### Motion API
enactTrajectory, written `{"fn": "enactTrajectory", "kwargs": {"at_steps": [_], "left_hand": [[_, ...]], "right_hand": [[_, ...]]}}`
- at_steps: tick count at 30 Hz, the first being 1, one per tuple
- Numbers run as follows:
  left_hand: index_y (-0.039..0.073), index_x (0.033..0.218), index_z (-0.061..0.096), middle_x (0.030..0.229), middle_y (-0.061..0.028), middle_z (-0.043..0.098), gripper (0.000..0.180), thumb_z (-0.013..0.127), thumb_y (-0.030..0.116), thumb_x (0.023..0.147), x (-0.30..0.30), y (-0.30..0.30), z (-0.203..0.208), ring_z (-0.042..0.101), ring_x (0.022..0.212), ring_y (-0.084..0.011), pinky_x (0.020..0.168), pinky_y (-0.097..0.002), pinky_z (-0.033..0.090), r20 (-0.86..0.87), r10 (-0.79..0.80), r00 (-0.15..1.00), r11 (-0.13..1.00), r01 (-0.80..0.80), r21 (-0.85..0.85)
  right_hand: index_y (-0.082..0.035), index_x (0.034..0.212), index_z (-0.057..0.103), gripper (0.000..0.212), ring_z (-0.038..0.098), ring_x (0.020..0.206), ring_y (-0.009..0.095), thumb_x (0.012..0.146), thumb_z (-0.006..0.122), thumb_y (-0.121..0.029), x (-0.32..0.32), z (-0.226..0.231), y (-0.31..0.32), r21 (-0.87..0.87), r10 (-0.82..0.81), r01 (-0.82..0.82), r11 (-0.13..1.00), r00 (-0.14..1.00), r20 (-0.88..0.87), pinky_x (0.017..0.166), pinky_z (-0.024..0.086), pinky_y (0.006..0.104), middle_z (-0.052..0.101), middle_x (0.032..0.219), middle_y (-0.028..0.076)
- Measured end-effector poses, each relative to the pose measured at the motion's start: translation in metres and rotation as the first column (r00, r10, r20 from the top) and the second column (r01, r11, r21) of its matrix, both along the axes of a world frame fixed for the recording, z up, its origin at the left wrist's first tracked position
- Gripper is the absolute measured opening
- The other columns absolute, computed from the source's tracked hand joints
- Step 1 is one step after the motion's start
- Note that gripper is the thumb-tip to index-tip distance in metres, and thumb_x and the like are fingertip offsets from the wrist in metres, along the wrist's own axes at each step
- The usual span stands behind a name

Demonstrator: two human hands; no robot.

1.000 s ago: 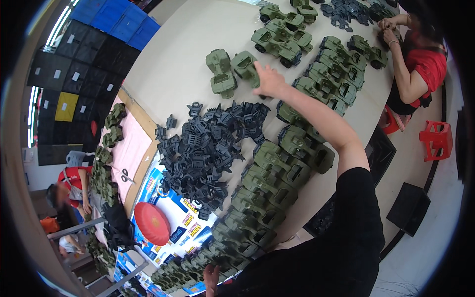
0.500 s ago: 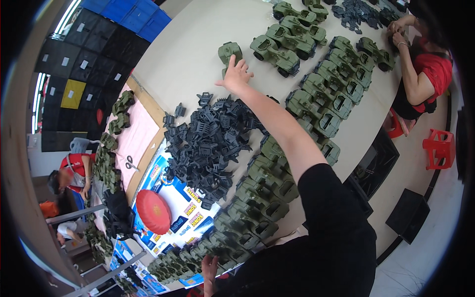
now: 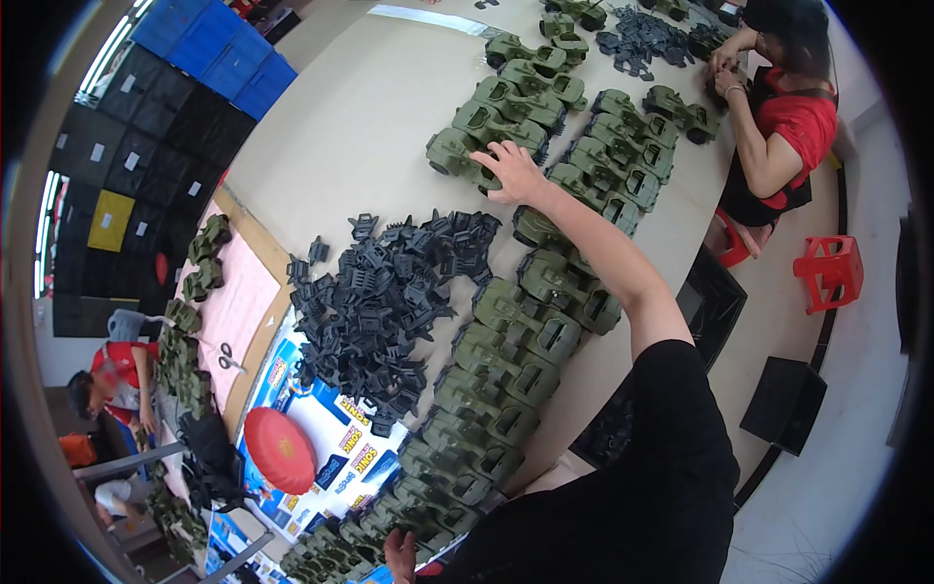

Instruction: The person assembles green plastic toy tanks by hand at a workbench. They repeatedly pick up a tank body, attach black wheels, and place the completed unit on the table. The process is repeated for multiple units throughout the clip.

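My right hand (image 3: pixel 514 173) reaches far across the table. Its fingers and thumb straddle the rear of a green toy vehicle (image 3: pixel 449 150), gripping it at the left end of a row of similar vehicles (image 3: pixel 494 123). The hand covers part of that vehicle. At the lower edge, my left hand (image 3: pixel 399 557) shows only in part, its fingers loosely curved and apart with nothing seen in them. It is beside a long, close-packed line of green toy vehicles (image 3: pixel 477 414). Between the hands lies a heap of dark plastic parts (image 3: pixel 375 311).
A red scalloped dish (image 3: pixel 280 451) sits on a printed sheet left of the heap. Scissors (image 3: pixel 230 357) lie on pink cloth (image 3: pixel 233 302). A co-worker (image 3: pixel 783 136) sits at the far right, near a red stool (image 3: pixel 827 273); another person (image 3: pixel 122 384) works at left.
My right hand has brought the green toy vehicle rightward, up against the row. The whole view has shifted. My left hand stays low beside the long line of vehicles.
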State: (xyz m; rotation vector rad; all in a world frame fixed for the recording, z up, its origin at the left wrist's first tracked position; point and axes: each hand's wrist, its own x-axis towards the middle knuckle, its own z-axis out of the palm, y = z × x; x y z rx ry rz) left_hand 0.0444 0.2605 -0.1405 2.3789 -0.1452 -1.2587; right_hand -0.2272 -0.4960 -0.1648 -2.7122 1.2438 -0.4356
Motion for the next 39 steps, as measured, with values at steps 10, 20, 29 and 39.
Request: {"fn": "enactTrajectory", "kwargs": {"at_steps": [10, 20, 29, 39], "left_hand": [[-0.004, 0.122, 0.049, 0.115, -0.0178, 0.055, 0.053, 0.069, 0.022, 0.08, -0.013, 0.015, -0.003, 0.058, 0.1, -0.024, 0.084, -0.0329, 0.048, 0.252, -0.039, 0.967, 0.999, 0.032, 0.033], [-0.006, 0.117, 0.05, 0.109, -0.0154, 0.058, 0.046, 0.066, 0.021, 0.083, -0.046, -0.037, 0.05, 0.058, 0.097, -0.0226, 0.083, -0.0337, 0.047, 0.223, -0.015, 0.975, 0.998, 0.028, -0.054], [0.003, 0.117, 0.051, 0.114, -0.023, 0.051, 0.044, 0.065, 0.024, 0.082, -0.056, -0.013, 0.055, 0.047, 0.109, -0.0373, 0.093, -0.0406, 0.039, 0.651, -0.205, 0.731, 0.979, 0.145, 0.146], [-0.006, 0.127, 0.04, 0.118, -0.0271, 0.044, 0.068, 0.068, 0.032, 0.078, -0.052, 0.012, 0.032, 0.044, 0.11, -0.0386, 0.094, -0.0409, 0.038, 0.639, -0.044, 0.768, 0.996, -0.013, 0.085]], "right_hand": [[-0.022, 0.131, 0.041, 0.075, 0.037, 0.118, 0.03, 0.062, 0.069, -0.027, -0.017, 0.002, -0.04, 0.039, -0.116, 0.117, 0.992, 0.993, -0.024, 0.095, 0.034, 0.0431, 0.044, 0.126, 0.012], [-0.015, 0.132, 0.041, 0.075, 0.042, 0.119, 0.032, 0.064, 0.069, -0.031, -0.025, -0.014, -0.088, -0.067, 0.018, -0.019, 0.998, 1.0, -0.012, 0.1, 0.035, 0.0437, 0.045, 0.132, 0.011], [-0.035, 0.143, 0.015, 0.085, 0.023, 0.133, 0.037, 0.075, 0.063, -0.048, -0.038, -0.039, -0.142, -0.153, -0.33, 0.293, 0.944, 0.816, -0.474, 0.101, 0.021, 0.0619, 0.022, 0.148, 0.01], [-0.009, 0.118, 0.059, 0.037, 0.061, 0.083, 0.013, 0.085, 0.063, -0.024, 0.05, 0.123, 0.273, 0.52, 0.11, -0.305, 0.798, 0.922, 0.371, 0.075, 0.048, 0.0267, 0.066, 0.101, 0.009]]}}
